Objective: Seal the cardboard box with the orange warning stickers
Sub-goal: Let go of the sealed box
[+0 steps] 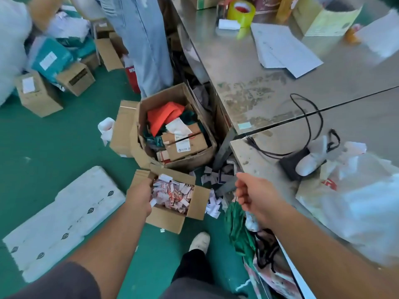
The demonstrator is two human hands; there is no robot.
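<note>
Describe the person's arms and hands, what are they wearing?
The left hand and right hand are bare, with no gloves, watch or rings visible. Both forearms are uncovered. A dark grey short sleeve covers the left upper arm; no right sleeve is in view.
</note>
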